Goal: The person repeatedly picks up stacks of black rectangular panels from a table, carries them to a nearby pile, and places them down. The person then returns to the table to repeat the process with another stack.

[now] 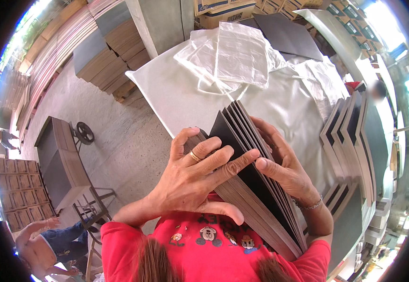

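A thick stack of black boards (242, 190) with grey-brown edges leans upright against my red shirt. At its right side several boards are fanned apart at the top, with gaps between them. My left hand (192, 176), with a ring on one finger, lies over the stack's upper edges. Its outer fingers curl over the top, its index finger reaches across to the fanned boards, and its thumb points down. My right hand (282, 157), with a bracelet at the wrist, closes round the fanned boards from the right, thumb on the near edge. Its other fingertips are partly hidden behind them.
Ahead is a table with a pale cover (162, 87) and clear plastic sheets (242, 54). Folded dark boards (355, 141) stand on the right. A cart with boards (61, 162) and a person (49, 246) are at left. Pallet stacks (105, 58) stand beyond.
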### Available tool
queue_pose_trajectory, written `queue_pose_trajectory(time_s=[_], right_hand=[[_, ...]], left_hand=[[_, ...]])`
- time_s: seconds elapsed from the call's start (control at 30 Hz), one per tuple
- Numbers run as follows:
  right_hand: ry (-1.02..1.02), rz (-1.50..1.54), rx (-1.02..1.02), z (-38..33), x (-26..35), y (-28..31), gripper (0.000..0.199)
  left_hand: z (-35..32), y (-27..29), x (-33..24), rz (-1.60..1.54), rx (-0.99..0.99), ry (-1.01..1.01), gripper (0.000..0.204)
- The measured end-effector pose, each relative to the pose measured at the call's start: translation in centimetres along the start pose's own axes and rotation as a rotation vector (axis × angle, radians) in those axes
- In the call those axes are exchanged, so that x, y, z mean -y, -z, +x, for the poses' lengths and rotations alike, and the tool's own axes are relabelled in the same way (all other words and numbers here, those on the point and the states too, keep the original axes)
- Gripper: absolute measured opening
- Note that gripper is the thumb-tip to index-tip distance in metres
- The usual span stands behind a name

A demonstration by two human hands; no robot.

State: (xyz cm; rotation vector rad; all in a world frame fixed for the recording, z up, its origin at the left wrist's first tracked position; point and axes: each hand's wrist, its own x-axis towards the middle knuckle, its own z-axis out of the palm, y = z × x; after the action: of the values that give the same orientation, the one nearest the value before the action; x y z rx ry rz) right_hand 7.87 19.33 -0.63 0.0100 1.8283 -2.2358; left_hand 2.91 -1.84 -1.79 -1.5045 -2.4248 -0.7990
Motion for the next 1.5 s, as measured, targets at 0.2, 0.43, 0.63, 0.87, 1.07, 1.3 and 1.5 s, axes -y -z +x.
queue_pose_trajectory(time_s=[0.2, 0.43, 0.63, 0.87, 1.07, 1.3, 1.5], right_hand=[[0.000, -0.075, -0.023, 0.2, 0.4, 0.0, 0.070], [0.026, -0.398, -0.071, -0.1, 2.2, 0.2, 0.064], [-0.041, -1.088, -0.255, 0.6, 3.0, 4.7, 0.047], [0.214, -1.158, -0.370, 1.6, -0.7, 15.8, 0.045], [0.084, -1.358, -0.437, 1.8, -5.5, 23.9, 0.042], [-0.319, -1.302, -0.160, -12.0, 2.7, 13.4, 0.041], [-0.519, -0.960, -0.618, -33.5, 3.6, 6.3, 0.044]], left_hand=[[-0.1, 0.3, 0.0, -0.008, 0.015, -0.008, 0.102], [-0.5, 0.9, 1.7, -0.291, -0.072, -0.142, 0.077], [-0.3, 0.3, 2.5, -0.264, -0.131, -0.239, 0.068], [1.6, -0.4, 3.0, -0.348, 0.051, -0.228, 0.061], [1.9, 0.2, 3.8, -0.337, -0.005, -0.276, 0.059], [2.7, 1.8, 3.3, -0.146, 0.163, -0.176, 0.063], [0.8, 1.9, 2.6, -0.068, 0.133, -0.102, 0.065]])
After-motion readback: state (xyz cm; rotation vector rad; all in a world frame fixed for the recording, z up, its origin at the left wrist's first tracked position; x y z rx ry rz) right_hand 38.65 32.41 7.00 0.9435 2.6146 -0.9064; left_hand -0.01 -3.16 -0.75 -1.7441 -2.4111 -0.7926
